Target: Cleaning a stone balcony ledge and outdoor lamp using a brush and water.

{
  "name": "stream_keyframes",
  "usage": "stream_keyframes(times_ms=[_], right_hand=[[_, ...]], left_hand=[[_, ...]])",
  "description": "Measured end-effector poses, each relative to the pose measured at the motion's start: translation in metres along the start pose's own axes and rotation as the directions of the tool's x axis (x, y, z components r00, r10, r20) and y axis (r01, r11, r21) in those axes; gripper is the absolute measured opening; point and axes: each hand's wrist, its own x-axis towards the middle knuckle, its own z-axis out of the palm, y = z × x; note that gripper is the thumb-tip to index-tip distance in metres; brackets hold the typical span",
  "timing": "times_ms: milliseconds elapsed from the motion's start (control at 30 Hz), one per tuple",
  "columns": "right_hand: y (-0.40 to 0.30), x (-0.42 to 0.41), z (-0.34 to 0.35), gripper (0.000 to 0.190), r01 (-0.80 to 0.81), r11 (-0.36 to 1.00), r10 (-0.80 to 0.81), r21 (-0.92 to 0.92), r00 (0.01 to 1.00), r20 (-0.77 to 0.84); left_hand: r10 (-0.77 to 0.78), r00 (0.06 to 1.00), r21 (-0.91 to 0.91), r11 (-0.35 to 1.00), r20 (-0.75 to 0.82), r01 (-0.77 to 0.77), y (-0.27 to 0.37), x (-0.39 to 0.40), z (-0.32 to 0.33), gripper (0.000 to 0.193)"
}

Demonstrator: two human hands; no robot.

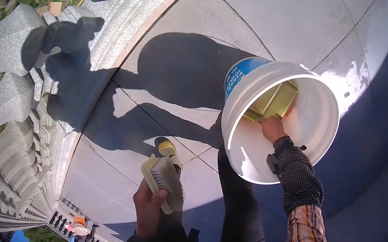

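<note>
My left hand (pixel 149 205) grips a scrub brush (pixel 168 184) with a cream plastic back and pale, worn bristles, held above the pavement. My right hand (pixel 273 128) reaches into a large white plastic bucket (pixel 235 116). Its fingers are closed on the near edge of a yellowish rectangular container (pixel 274 100) lying inside, against the far wall. Whether the container bears any weight on my hand cannot be seen. A blue printed label (pixel 240 71) wraps the bucket's outside. The bucket's mouth faces me.
A stone balustrade (pixel 11 36) with thick balusters curves along the left. Beneath me lies a paved floor (pixel 211 20) with joints and a wet, shining patch (pixel 346 85). My shoe (pixel 166 147) is beyond the brush. Far off, another person (pixel 82 239) stands near an orange bucket (pixel 79 221).
</note>
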Motion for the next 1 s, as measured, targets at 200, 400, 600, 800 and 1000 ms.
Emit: stream_keyframes(times_ms=[200,400,600,800,1000], right_hand=[[-0.022,-0.064,-0.094,0.011,0.156,0.982,-0.175,-0.110,0.967,-0.188],[-0.056,-0.041,-0.146,0.015,0.288,0.928,-0.289,-0.237,0.957,0.033],[-0.078,0.039,-0.061,0.017,0.132,0.928,-0.175,-0.348,0.980,-0.097],[-0.048,0.045,0.012,0.018,0.208,0.860,-0.267,-0.466,0.962,-0.063],[-0.061,-0.006,-0.067,0.013,0.199,0.915,-0.266,-0.350,0.952,-0.155]], left_hand=[[-0.014,0.995,-0.440,0.896,0.098,0.056,-0.014,-0.007,-0.003,0.041],[0.029,0.994,-0.500,0.866,0.108,0.029,-0.016,-0.012,-0.018,0.042],[0.025,0.999,-0.413,0.911,0.041,-0.005,-0.029,-0.016,-0.043,0.047],[0.037,0.999,-0.408,0.913,0.003,-0.033,-0.052,-0.013,-0.058,0.050],[0.091,0.984,-0.712,0.701,0.155,0.047,-0.048,-0.015,-0.062,0.060]])
